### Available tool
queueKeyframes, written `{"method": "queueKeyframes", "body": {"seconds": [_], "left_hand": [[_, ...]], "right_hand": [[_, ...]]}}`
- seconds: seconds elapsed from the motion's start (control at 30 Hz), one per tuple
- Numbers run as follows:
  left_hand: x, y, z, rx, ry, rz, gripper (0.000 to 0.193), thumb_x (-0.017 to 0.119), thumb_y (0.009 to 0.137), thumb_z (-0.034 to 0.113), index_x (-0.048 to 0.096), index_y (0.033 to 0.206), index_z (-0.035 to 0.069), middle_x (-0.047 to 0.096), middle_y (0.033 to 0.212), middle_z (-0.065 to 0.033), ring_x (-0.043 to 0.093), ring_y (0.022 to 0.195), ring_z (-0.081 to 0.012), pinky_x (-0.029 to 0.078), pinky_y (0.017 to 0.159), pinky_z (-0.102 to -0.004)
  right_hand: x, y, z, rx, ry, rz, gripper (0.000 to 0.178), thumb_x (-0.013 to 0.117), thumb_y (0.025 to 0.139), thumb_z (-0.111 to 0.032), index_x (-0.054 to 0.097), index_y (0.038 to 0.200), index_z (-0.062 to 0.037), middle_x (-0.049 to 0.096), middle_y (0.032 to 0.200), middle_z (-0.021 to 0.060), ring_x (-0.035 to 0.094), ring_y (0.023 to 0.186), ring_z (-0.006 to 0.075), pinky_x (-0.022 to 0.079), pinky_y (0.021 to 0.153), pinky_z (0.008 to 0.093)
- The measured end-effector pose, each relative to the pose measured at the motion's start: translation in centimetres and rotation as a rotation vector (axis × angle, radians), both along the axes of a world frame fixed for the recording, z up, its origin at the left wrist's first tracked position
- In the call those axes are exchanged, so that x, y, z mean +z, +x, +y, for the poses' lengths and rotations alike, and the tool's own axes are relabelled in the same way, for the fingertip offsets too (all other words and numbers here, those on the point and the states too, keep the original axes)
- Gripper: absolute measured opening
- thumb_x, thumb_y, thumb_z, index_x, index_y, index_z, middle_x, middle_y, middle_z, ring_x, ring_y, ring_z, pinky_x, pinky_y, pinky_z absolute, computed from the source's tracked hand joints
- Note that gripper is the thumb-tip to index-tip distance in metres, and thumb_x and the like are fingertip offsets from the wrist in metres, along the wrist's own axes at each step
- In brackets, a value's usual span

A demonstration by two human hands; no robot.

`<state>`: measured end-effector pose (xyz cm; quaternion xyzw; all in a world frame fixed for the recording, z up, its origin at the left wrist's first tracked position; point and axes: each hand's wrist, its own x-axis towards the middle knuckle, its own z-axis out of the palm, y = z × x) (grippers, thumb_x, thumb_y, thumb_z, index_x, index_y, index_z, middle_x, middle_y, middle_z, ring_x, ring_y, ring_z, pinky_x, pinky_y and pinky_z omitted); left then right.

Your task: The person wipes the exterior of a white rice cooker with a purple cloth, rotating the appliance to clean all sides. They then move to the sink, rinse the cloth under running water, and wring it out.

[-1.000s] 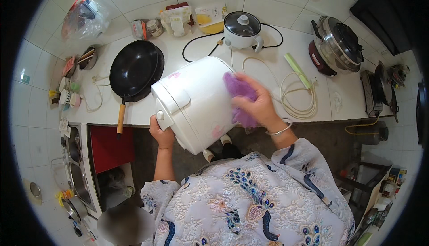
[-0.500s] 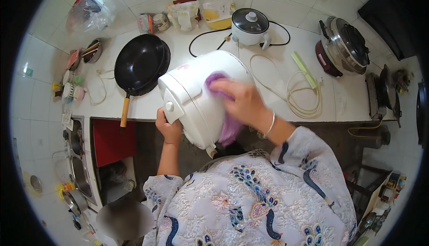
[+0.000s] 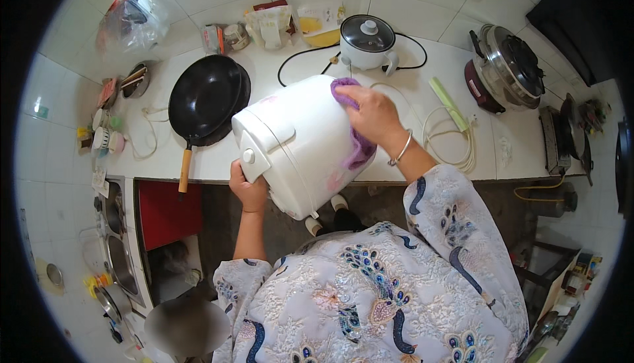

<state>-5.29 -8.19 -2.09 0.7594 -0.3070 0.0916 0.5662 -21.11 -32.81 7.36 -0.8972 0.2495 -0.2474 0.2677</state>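
A white rice cooker with faint pink flower prints lies tipped on its side over the counter's front edge, its lid and button facing left. My left hand is closed on the lid end, with part of its fingers hidden behind the cooker. In my right hand is a purple cloth, pressed against the cooker's base end and hanging down along its side.
Left of the cooker stands a black wok with a wooden handle jutting past the counter. Behind are a small white electric pot and food bags. A coiled pale cord lies right, before a steamer pot.
My right hand has slid the cloth up and rightward, from the middle of the cooker's side to its base end. The left hand keeps its hold, almost unmoved.
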Motion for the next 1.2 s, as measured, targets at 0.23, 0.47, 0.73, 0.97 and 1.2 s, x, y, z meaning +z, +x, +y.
{"method": "queueKeyframes", "body": {"seconds": [0.23, 0.47, 0.73, 0.97, 1.2], "left_hand": [[-1.0, -0.1, 1.3, -0.04, 0.011, 0.112, 0.011, 0.065, 0.087, 0.007, 0.056, 0.092, 0.002, 0.056, 0.084, 0.0003, 0.051, 0.079, -0.0095, 0.043, 0.071, -0.0248], [-0.9, 0.2, 0.8, -0.052, -0.038, 0.027, 0.012, 0.067, 0.085, 0.008, 0.056, 0.088, 0.003, 0.056, 0.077, -0.0004, 0.051, 0.069, -0.0087, 0.044, 0.063, -0.024], [-2.2, 0.3, 1.9, -0.098, 0.018, 0.046, 0.016, 0.066, 0.087, 0.011, 0.054, 0.091, 0.002, 0.054, 0.083, 0.0007, 0.05, 0.078, -0.0089, 0.043, 0.07, -0.0244], [-1.5, 0.5, 0.8, -0.085, -0.006, -0.009, 0.018, 0.07, 0.085, 0.011, 0.055, 0.09, 0.002, 0.054, 0.077, -0.0013, 0.049, 0.071, -0.0102, 0.043, 0.065, -0.0248], [-1.9, 0.6, 1.4, -0.107, 0.058, 0.07, 0.016, 0.066, 0.084, 0.005, 0.053, 0.092, 0.002, 0.054, 0.082, -0.0004, 0.05, 0.078, -0.0102, 0.043, 0.072, -0.0247]], "right_hand": [[1.1, -1.9, 9.4, 0.232, 0.045, -0.113, 0.041, 0.061, 0.078, -0.007, 0.063, 0.118, -0.0125, 0.065, 0.118, 0.0103, 0.067, 0.095, 0.0301, 0.054, 0.081, 0.0391], [-2.3, -4.7, 5.9, -0.058, 0.064, -0.157, 0.045, 0.059, 0.076, 0.001, 0.063, 0.12, -0.0078, 0.063, 0.121, 0.0143, 0.062, 0.109, 0.031, 0.052, 0.091, 0.0373], [-3.3, -5.8, 4.9, -0.142, 0.082, -0.165, 0.044, 0.061, 0.077, -0.003, 0.064, 0.12, -0.0121, 0.064, 0.122, 0.0116, 0.065, 0.102, 0.03, 0.054, 0.085, 0.0388], [-1.0, -2.3, 10.3, 0.046, 0.074, -0.191, 0.05, 0.063, 0.074, -0.007, 0.061, 0.123, -0.0137, 0.062, 0.124, 0.0101, 0.064, 0.105, 0.0313, 0.053, 0.088, 0.0387], [-5.0, -6.5, 4.8, -0.214, 0.031, -0.147, 0.046, 0.061, 0.077, -0.004, 0.062, 0.122, -0.0109, 0.063, 0.123, 0.0134, 0.064, 0.103, 0.0331, 0.054, 0.086, 0.0394]]}}
